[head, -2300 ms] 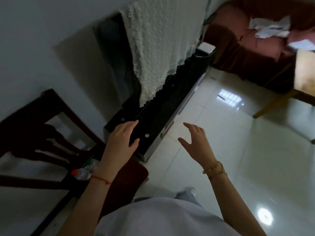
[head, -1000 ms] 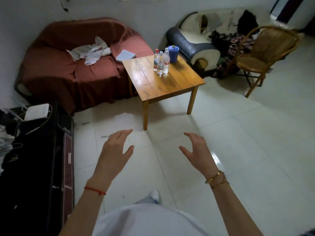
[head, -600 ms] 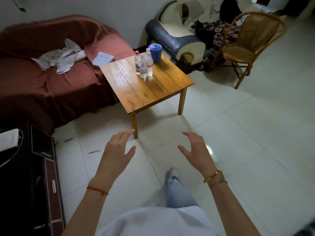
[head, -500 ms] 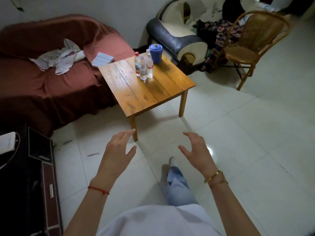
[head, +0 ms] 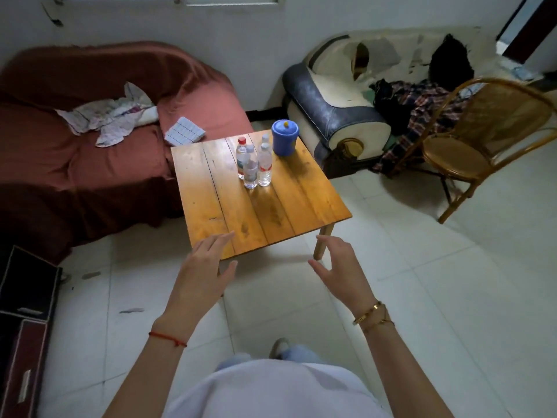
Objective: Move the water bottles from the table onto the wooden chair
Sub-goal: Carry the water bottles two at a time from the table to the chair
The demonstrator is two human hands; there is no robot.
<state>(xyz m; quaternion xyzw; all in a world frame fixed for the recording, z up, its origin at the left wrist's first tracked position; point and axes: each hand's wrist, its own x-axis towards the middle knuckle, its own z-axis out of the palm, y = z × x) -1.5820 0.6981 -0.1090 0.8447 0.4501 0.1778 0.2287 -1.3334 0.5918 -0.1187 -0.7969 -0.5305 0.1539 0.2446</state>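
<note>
While water bottles [head: 254, 164] stand on table [head: 301, 203], both hands raised, fingers spread, holding nothing

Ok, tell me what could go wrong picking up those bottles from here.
1. The water bottles stand upright in a tight cluster on the table; gripping one could topple its neighbours.
2. The blue lidded container sits right beside them and might get knocked.
3. Both the left hand and right hand are empty, near the table's front edge; the bottles need a long reach.

The person is now much nearer the desk [head: 259, 203]; both empty hands [head: 208, 267] reach up to its front edge.
</note>
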